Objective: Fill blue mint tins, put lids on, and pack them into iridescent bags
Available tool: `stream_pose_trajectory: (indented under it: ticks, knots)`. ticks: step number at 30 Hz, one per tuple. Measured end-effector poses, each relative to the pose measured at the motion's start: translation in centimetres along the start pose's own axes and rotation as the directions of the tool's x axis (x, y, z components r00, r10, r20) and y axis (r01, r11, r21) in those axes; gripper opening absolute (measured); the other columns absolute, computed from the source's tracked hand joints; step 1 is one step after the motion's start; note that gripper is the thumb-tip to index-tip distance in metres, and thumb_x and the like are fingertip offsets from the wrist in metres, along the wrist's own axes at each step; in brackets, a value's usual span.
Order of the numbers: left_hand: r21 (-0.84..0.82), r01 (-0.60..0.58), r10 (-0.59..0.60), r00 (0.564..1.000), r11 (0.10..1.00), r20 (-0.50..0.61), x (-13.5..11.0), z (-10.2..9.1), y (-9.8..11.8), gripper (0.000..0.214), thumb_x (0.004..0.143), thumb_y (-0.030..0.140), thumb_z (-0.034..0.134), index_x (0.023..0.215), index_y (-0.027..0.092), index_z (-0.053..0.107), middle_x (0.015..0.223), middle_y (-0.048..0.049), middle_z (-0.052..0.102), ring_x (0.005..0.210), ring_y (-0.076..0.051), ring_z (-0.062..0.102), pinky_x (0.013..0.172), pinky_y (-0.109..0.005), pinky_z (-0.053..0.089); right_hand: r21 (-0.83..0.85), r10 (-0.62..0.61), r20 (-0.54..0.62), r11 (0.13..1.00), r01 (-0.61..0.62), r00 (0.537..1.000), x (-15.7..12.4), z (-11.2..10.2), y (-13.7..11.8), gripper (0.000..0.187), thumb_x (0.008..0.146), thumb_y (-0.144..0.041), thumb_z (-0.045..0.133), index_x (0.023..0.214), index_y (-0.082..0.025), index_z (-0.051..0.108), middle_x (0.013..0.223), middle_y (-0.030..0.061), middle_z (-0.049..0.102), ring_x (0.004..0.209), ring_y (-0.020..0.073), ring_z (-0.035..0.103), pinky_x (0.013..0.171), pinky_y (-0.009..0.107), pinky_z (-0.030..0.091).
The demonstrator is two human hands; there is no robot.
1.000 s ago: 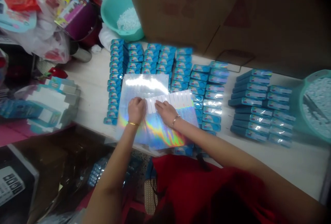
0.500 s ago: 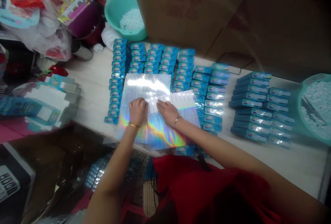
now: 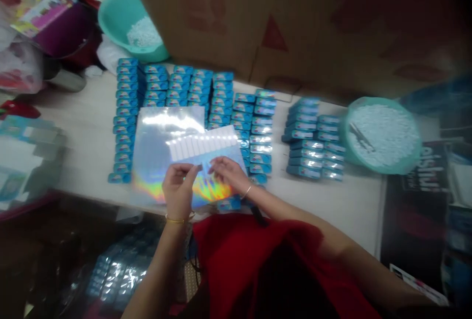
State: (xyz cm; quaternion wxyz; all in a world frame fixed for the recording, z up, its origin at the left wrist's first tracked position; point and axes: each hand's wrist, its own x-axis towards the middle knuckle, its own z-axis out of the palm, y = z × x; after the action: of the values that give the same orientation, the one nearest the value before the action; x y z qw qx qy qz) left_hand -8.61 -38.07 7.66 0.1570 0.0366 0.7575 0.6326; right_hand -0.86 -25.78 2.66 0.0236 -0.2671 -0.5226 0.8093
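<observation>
My left hand is raised over the silvery rainbow sheets, its thumb and forefinger pinching a small dark strip; its kind is too small to tell. Just right of it hovers my right hand, fingers bent and apart, with nothing visible in them. Beneath both hands lies a shiny holographic sheet bearing a row of white strips near its upper edge. It overlaps another shiny sheet on the left. Both sheets rest over rows of small blue boxes.
More blue boxes stand stacked to the right. A turquoise basin there holds small white pieces and tweezers. Another turquoise basin stands at the back left. A large cardboard carton rises behind. Flattened packaging lies left.
Both hands have lifted off the row of white strips and come nearer my body. A small dark strip now shows in my left fingers. The view has swung right.
</observation>
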Motion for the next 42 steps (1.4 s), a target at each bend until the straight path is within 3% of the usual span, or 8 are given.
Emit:
stream_pose_trajectory:
  ticks: [6, 10, 13, 19, 23, 28, 35, 42]
  knots:
    - [-0.077, 0.217, -0.196, 0.957, 0.973, 0.216, -2.9, 8.5, -2.3, 0.021, 0.065, 0.028, 0.075, 0.07, 0.018, 0.056, 0.063, 0.0031, 0.06, 0.065, -0.012, 0.059, 0.068, -0.025, 0.048, 0.013, -0.02, -0.364, 1.0, 0.027, 0.931, -5.4, -8.1, -1.1, 0.039, 0.067, -0.056, 0.07, 0.071, -0.021, 0.054, 0.058, -0.004, 0.054, 0.053, 0.0116, 0.048, 0.055, 0.026, 0.041]
    - [-0.084, 0.271, -0.232, 0.918, 0.959, 0.322, -4.1, 12.9, -2.4, 0.022, 0.065, 0.028, 0.074, 0.07, 0.018, 0.055, 0.063, 0.004, 0.057, 0.063, -0.01, 0.055, 0.066, -0.023, 0.045, 0.008, -0.016, -0.609, 1.0, 0.026, 0.793, -6.9, -13.2, -1.0, 0.046, 0.069, -0.065, 0.063, 0.077, -0.021, 0.058, 0.067, -0.0021, 0.055, 0.053, 0.0107, 0.045, 0.05, 0.024, 0.038]
    - [-0.112, 0.281, -0.218, 0.893, 0.953, 0.393, -4.3, 14.8, -1.9, 0.021, 0.066, 0.029, 0.073, 0.072, 0.019, 0.055, 0.066, 0.0036, 0.058, 0.066, -0.01, 0.055, 0.067, -0.023, 0.045, 0.182, 0.153, -0.56, 0.982, -0.059, 0.814, -7.5, -14.7, -0.8, 0.06, 0.074, -0.075, 0.045, 0.085, -0.019, 0.062, 0.074, 0.0015, 0.057, 0.052, 0.0114, 0.046, 0.045, 0.025, 0.035]
    - [0.013, 0.276, -0.261, 0.889, 0.961, 0.375, -3.3, 16.2, -4.3, 0.021, 0.065, 0.027, 0.074, 0.069, 0.018, 0.055, 0.061, 0.0043, 0.054, 0.059, -0.009, 0.05, 0.062, -0.023, 0.042, 0.034, 0.026, -0.524, 0.999, -0.009, 0.851, -7.2, -14.7, 0.3, 0.038, 0.07, -0.057, 0.066, 0.069, -0.021, 0.057, 0.062, -0.0023, 0.051, 0.055, 0.0121, 0.043, 0.053, 0.026, 0.037]
    - [0.256, 0.006, -0.099, 0.93, 0.967, 0.353, -2.7, 16.8, -6.2, 0.013, 0.074, 0.027, 0.066, 0.071, 0.018, 0.057, 0.065, 0.0025, 0.056, 0.063, -0.012, 0.052, 0.066, -0.026, 0.042, -0.363, -0.241, -0.543, 0.931, 0.034, 0.804, -6.0, -15.9, 1.7, 0.028, 0.083, -0.046, 0.054, 0.07, -0.022, 0.054, 0.065, -0.0011, 0.05, 0.06, 0.0146, 0.044, 0.061, 0.028, 0.04]
    - [0.583, -0.308, 0.091, 0.924, 0.752, 0.371, -2.3, 17.8, -6.3, 0.009, 0.078, 0.024, 0.06, 0.071, 0.019, 0.058, 0.084, -0.0038, 0.062, 0.088, -0.021, 0.055, 0.08, -0.035, 0.037, -0.712, -0.408, -0.425, 0.702, -0.02, 0.808, -4.8, -17.5, 2.7, 0.024, 0.09, -0.033, 0.045, 0.074, -0.021, 0.056, 0.073, 0.0045, 0.057, 0.07, 0.0193, 0.051, 0.069, 0.032, 0.04]
    - [0.723, -0.354, 0.077, 0.919, 0.593, 0.387, -2.4, 18.4, -6.8, 0.008, 0.08, 0.025, 0.058, 0.076, 0.019, 0.06, 0.098, -0.0072, 0.06, 0.098, -0.025, 0.052, 0.08, -0.037, 0.034, -0.8, -0.39, -0.376, 0.594, -0.082, 0.841, -4.0, -18.6, 4.1, 0.023, 0.092, -0.03, 0.043, 0.079, -0.02, 0.06, 0.081, 0.0071, 0.062, 0.078, 0.0221, 0.054, 0.076, 0.033, 0.041]
    - [0.749, -0.427, 0.137, 0.898, 0.506, 0.419, -2.4, 17.7, -7.2, 0.029, 0.084, 0.033, 0.054, 0.108, 0.018, 0.061, 0.109, -0.012, 0.059, 0.102, -0.028, 0.051, 0.081, -0.039, 0.035, -0.662, -0.369, -0.493, 0.747, -0.064, 0.788, -4.3, -18.4, 6.2, 0.032, 0.09, -0.032, 0.045, 0.116, -0.017, 0.059, 0.079, 0.0044, 0.059, 0.075, 0.0209, 0.056, 0.076, 0.033, 0.046]
